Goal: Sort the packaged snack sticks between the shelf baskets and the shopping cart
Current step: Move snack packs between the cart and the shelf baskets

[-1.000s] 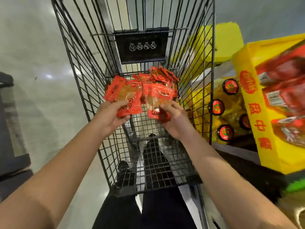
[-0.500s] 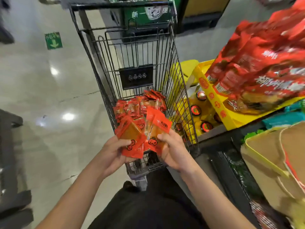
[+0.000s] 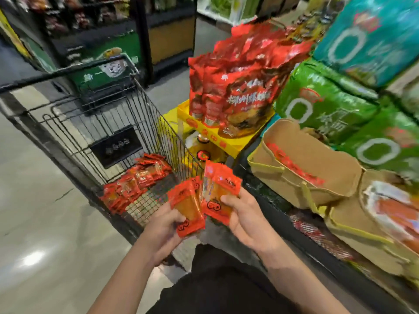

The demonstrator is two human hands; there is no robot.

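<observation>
Small red-and-orange plastic snack-stick packets (image 3: 188,206) fan upright in both hands; more identical packets (image 3: 136,179) lie heaped in the black wire shopping cart (image 3: 95,123), beside tan cardboard shelf baskets (image 3: 303,168).

Snack packets (image 3: 188,206): red-orange, black mark near one end (print blurred). Cart (image 3: 127,123): dark wire grid. Baskets (image 3: 301,177): tan, yellow trim. Tray (image 3: 217,137): yellow, red characters. Sacks (image 3: 322,105): green, white rings.

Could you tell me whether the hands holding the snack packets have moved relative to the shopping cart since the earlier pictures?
Yes. The left hand and right hand, earlier over the shopping cart basket, now hold their snack packets at its near right corner, toward the shelf basket.
</observation>
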